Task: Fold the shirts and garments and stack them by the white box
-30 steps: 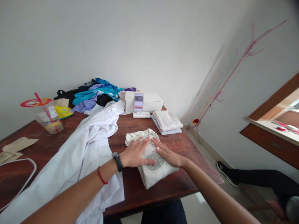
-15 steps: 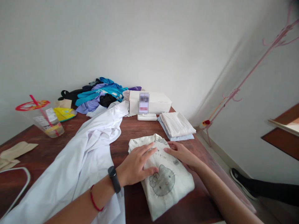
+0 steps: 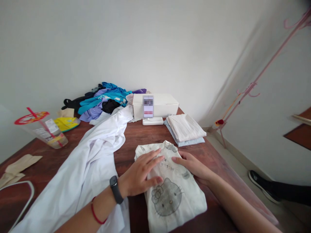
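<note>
The folded Hello Kitty garment (image 3: 167,197) lies right in front of me, a soft off-white bundle with a large grey cat face near its close end, smaller grey prints and lettering toward the far end, and slightly puffed, creased edges. My left grip (image 3: 139,176) is spread wide, fingers apart and resting across the top of the cloth, thumb out beside the cat's bow. My right grip (image 3: 195,166) sits at the right edge, thumb on top and fingers curving down the side; their tips are hidden, so I cannot tell whether they pinch the fabric. All this is on a dark reddish wooden counter (image 3: 143,134). Just left of the garment stretches a rumpled white cloth (image 3: 94,152), running back toward a heap of clothes (image 3: 104,102) in blue, lilac and black. Farther left a clear plastic cup (image 3: 50,139) with a red straw stands near a yellow packet (image 3: 66,123). Beyond my hands are a white box (image 3: 165,105) and a folded stack of cloth (image 3: 186,127). A pink coat rack (image 3: 274,58) leans across the view by the pale wall (image 3: 155,45).
</note>
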The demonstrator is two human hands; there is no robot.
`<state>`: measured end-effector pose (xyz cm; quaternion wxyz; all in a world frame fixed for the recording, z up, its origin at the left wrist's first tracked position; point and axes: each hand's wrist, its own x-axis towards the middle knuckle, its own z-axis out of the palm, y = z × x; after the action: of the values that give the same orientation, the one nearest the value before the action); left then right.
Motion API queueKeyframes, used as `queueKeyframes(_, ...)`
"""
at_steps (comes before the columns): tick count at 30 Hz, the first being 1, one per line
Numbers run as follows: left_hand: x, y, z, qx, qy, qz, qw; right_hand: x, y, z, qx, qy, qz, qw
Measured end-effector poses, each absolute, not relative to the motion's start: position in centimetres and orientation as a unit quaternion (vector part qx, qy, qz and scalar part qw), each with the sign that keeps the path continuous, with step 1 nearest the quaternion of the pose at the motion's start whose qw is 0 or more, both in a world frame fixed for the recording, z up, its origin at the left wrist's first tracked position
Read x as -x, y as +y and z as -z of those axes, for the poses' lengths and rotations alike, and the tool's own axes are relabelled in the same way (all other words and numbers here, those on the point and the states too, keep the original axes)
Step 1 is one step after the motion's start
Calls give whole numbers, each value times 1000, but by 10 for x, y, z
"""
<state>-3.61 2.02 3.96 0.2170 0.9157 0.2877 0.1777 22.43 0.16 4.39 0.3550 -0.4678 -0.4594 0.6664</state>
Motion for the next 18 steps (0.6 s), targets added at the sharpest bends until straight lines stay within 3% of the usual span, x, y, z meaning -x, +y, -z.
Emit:
queueKeyframes(4,37,20,-38,-913,282,-197,218,-216,-2,-43,416,-387,-727,386)
queueKeyframes(10,37,21,-29,-865,356,-289,204,-212,-3,-50,430,-357,-707,433)
queueKeyframes(18,37,37,-12,-710,454,-452,293,-244,37,-111,478,-336,-669,458)
